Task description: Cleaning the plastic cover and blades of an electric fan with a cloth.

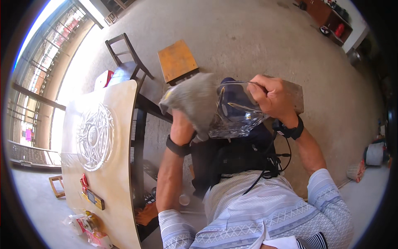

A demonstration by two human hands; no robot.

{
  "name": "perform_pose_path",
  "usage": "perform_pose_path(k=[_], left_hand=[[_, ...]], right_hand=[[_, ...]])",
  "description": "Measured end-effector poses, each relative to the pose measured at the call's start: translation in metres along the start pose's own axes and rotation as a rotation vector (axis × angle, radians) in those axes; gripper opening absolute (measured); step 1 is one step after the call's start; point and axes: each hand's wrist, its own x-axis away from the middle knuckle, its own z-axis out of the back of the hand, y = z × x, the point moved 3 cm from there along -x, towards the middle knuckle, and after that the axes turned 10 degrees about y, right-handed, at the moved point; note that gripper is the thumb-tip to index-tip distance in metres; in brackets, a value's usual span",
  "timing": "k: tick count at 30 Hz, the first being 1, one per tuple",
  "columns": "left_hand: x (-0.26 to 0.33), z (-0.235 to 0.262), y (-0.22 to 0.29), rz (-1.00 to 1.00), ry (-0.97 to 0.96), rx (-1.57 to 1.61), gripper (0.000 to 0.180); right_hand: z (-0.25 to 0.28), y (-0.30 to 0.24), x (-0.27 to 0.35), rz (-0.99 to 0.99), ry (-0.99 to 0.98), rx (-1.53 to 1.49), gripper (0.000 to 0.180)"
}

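Observation:
A clear vessel [238,110] with a ribbed, cut-looking pattern is held above my lap; I cannot tell glass from plastic. My right hand [273,97] is closed on its right rim, the thumb towards the inside. A grey cloth [195,97], smeared by motion, lies against the vessel's left side. My left hand [182,126] holds this cloth, which covers most of its fingers. Dark bands sit on both wrists, and a thin black cable hangs by the right one.
On my left stands a pale table [120,186] bearing a round clear patterned plate [94,135], a yellow-black phone-like object [96,200] and plastic-wrapped packets [89,228]. Ahead are a dark chair [126,68] and an orange-topped wooden stool [178,60]. A brown wooden surface [296,96] shows beyond my right hand.

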Motion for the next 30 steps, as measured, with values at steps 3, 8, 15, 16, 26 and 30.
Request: perform_pose_path(k=[3, 8, 15, 16, 26, 30], left_hand=[[-0.045, -0.004, 0.077, -0.330, 0.091, -0.252, 0.049], [-0.040, -0.005, 0.046, -0.315, 0.132, -0.330, 0.048], [0.068, -0.003, -0.087, -0.027, 0.220, -0.254, 0.047], [0.082, -0.010, -0.102, 0.054, 0.226, -0.229, 0.047], [0.068, -0.020, -0.109, 0.163, 0.316, -0.064, 0.043], [-0.013, 0.005, -0.046, -0.076, 0.254, -0.058, 0.042]], right_hand=[[0.000, 0.001, -0.002, -0.019, -0.001, -0.009, 0.026], [-0.004, 0.004, -0.004, -0.055, 0.019, -0.037, 0.026], [0.000, 0.020, -0.004, -0.093, 0.054, -0.124, 0.032], [0.000, 0.019, -0.004, -0.079, 0.069, -0.126, 0.033], [0.016, 0.084, 0.014, 0.121, 0.193, 0.136, 0.026], [0.005, 0.149, 0.046, -0.144, 0.291, 0.018, 0.034]])
